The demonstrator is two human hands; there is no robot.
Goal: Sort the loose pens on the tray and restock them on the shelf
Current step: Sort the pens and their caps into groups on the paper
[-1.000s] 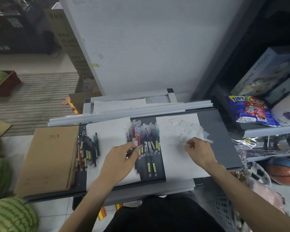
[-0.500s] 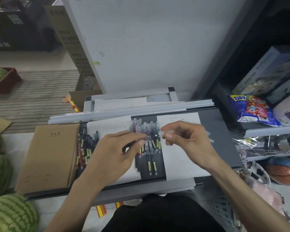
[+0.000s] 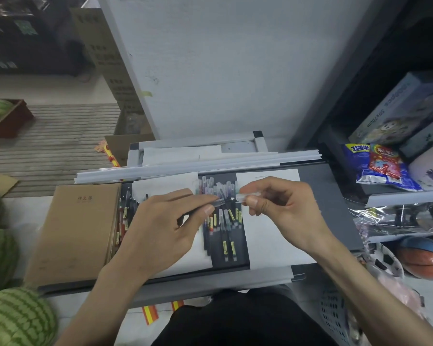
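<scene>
Over middle of tray: pen pinched betw thumb + index of L hand, other fingers loosely extended, tip end pointing right; clear cap pinched betw thumb + fingertips of R hand, remaining fingers curled; cap just beside pen tip, contact unclear. Under hands: loose pens heaped on dark strip betw white paper sheets; second batch at tray's left, next to brown notebook; watermelon on floor, lower left.

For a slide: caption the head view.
Left hand holds a pen, right hand a clear cap, above the tray.
</scene>
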